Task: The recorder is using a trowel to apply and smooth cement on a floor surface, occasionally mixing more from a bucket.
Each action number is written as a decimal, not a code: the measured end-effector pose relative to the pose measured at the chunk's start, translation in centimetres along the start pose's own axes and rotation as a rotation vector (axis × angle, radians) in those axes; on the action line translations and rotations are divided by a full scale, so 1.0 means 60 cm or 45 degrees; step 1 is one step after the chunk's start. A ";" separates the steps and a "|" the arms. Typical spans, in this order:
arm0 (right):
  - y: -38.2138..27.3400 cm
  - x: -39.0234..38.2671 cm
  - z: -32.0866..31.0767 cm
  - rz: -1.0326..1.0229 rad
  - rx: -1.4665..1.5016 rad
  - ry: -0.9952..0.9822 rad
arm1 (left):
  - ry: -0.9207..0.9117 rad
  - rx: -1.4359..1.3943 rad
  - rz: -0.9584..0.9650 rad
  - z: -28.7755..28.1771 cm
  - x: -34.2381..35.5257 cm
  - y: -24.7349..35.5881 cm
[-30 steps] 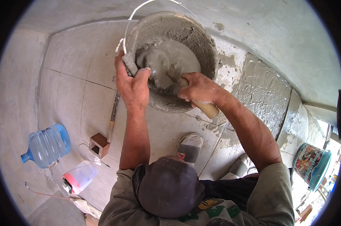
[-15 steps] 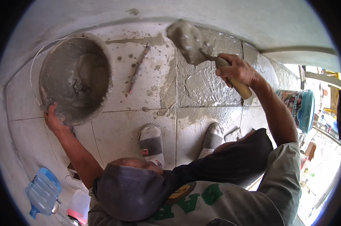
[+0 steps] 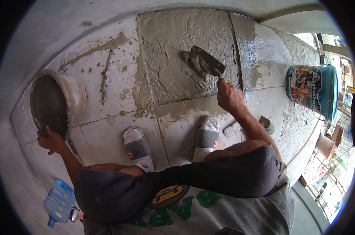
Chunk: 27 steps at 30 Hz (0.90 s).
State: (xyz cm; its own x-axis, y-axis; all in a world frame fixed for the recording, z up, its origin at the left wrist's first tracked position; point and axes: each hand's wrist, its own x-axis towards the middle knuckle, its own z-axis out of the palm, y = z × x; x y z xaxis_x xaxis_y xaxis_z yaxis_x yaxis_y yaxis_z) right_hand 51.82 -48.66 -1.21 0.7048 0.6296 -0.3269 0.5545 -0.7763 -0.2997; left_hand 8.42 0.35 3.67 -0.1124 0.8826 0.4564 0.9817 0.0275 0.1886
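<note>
A trowel [image 3: 207, 62] sits over a patch of wet grey mortar [image 3: 177, 35] spread across a floor slab, its mortar-smeared blade angled on the near right part of the patch; whether the edge presses into the mix cannot be told. A worker's right hand [image 3: 230, 96] holds the tool, its grip wrapped around the handle, the blade pointing away and to the left. The mortar is ridged and uneven, bordered on the right by a dark joint and on the left by a spattered pale floor [image 3: 85, 105].

At far left, the worker's left hand [image 3: 51, 141] is at the near rim of a mortar-caked bucket [image 3: 75, 94]; its fingers look partly spread, though whether that grip pinches the rim cannot be told. A thin white handle loops beyond the bucket's mouth. Between bucket and mortar lies a slender reddish-white stick [image 3: 107, 76].

Below, the worker's feet, in pale socks and grey-strapped slides [image 3: 207, 137], are planted apart on the floor. A small flat tool [image 3: 267, 124] lies just beside the right forearm, which partly hides the floor there. Farther right stands a brightly printed pail [image 3: 307, 84] with a teal lid. A clear blue water bottle [image 3: 60, 201] lies at lower left, beside the worker's dark-clad knee.
</note>
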 end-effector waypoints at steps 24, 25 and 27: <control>0.087 0.119 -0.074 -0.535 -0.383 -0.415 | -0.022 0.060 0.384 0.000 -0.038 0.044; 0.076 0.144 -0.070 -0.508 -0.344 -0.333 | -0.033 0.060 0.377 -0.001 -0.037 0.043; 0.048 0.200 -0.066 -0.439 -0.269 -0.247 | -0.035 0.068 0.377 -0.005 -0.036 0.036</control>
State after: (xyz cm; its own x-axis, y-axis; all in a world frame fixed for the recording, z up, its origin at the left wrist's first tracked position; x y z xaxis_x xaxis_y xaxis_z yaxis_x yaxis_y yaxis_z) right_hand 63.64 -43.44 -2.45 0.3780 0.8311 -0.4080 0.8350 -0.4964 -0.2376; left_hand 10.74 -1.64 3.37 0.1833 0.8683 0.4609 0.9779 -0.2089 0.0045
